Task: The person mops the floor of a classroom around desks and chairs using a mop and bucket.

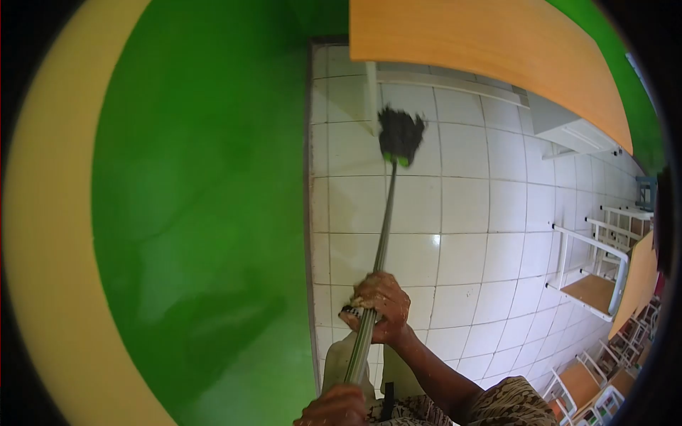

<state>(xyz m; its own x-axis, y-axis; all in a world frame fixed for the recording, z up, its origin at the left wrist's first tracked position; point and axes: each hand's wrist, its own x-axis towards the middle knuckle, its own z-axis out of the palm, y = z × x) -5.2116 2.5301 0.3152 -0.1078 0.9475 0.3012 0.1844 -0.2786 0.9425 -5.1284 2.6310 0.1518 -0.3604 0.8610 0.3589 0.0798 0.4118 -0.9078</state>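
Observation:
A mop [384, 227] slants away from me, its dark grey strand head [402, 133] lying on the white tiled floor [412, 259] beside a table leg. Green plastic shows where the pole meets the strands. Midway along the metal pole, my right hand [384, 304] is closed around it. My left hand [332, 407] wraps the pole's upper part at the bottom edge of the view, partly cut off by the frame.
A green wall [206, 213] runs along the left. Ahead stands a wooden-topped table [483, 44] with a grey cabinet [568, 128] beneath it. White-framed chairs [593, 290] and desks fill the right side.

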